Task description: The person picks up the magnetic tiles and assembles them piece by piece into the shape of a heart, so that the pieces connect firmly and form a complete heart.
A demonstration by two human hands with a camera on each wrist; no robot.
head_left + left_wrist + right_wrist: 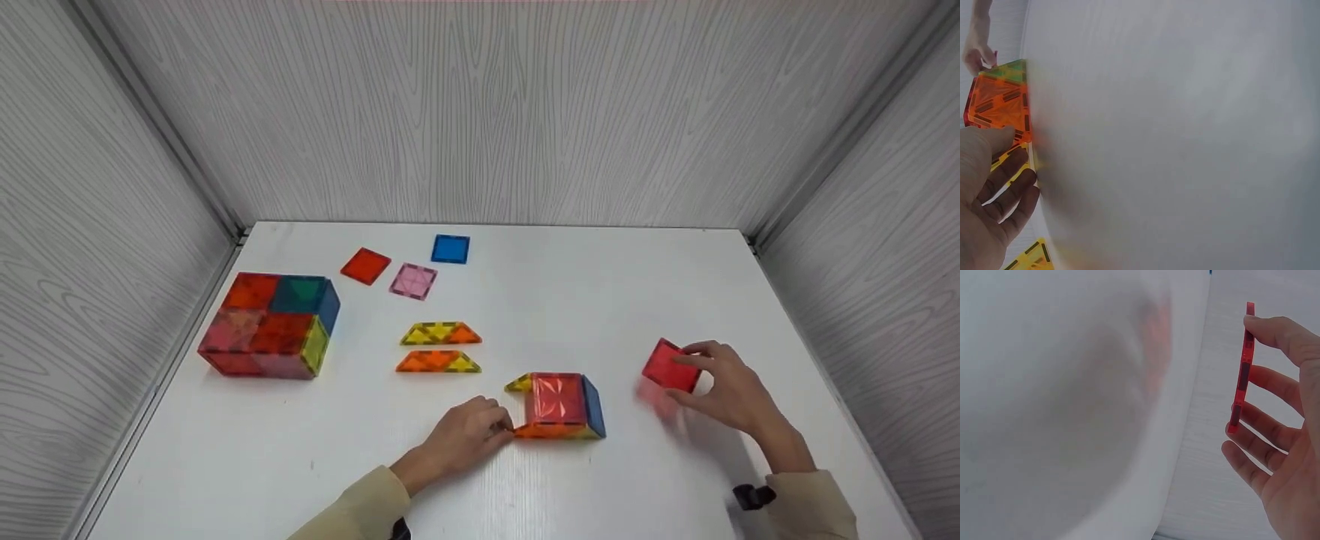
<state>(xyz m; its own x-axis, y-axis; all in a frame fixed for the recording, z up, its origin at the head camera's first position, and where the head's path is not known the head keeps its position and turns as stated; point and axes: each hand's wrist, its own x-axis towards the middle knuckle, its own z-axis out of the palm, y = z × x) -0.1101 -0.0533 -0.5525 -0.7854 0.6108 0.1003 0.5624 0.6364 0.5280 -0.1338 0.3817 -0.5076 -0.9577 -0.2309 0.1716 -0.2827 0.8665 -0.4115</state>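
A translucent red square magnetic tile [663,367] is held in the air by the right hand [727,394]. The right wrist view shows this red tile [1243,368] edge-on, between the thumb and the fingertips. In front of the person stands a small magnetic tile structure [556,399] with a red top, a blue right side and an orange and yellow front. Its left end has pointed corners. My left hand [466,437] pinches the near left corner; in the left wrist view thumb and fingers close on the orange tile side [1002,104], with the contact partly hidden.
A larger block of magnetic tiles [266,326] stands at the left. Two flat yellow and orange tile strips [439,361] lie mid-table. Behind them lie loose red [366,266], pink [413,281] and blue [451,249] square tiles. Grey panels [480,112] wall the white table.
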